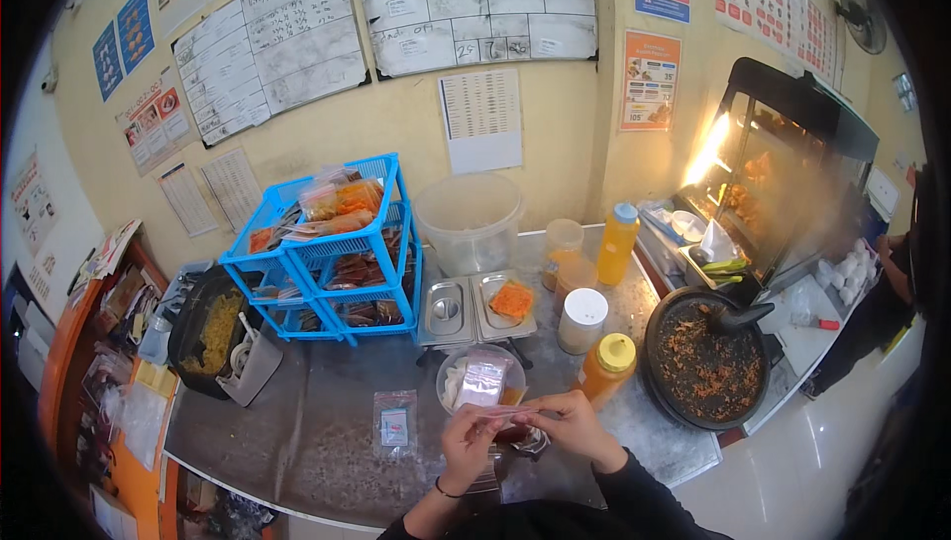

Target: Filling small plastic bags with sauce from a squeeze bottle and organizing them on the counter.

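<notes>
My left hand (466, 445) and my right hand (570, 425) pinch the top edge of a small clear plastic zip bag (505, 411) from either side. Dark red contents show just below my fingers; whether they are inside this bag or under it I cannot tell. Right behind my hands stands a round clear tub (444, 369) holding a stack of flat zip bags (484, 376). To the left, a zip bag with a printed card (394, 427) lies flat on the metal table (334, 421).
Blue stacked baskets (334, 231) hold filled sachets at the back. Steel trays (446, 317), a yellow-capped squeeze bottle (608, 370) and a white-lidded jar (583, 321) stand nearby. At right are a large stone mortar (706, 362), a lit display warmer (780, 176) and another person (865, 317).
</notes>
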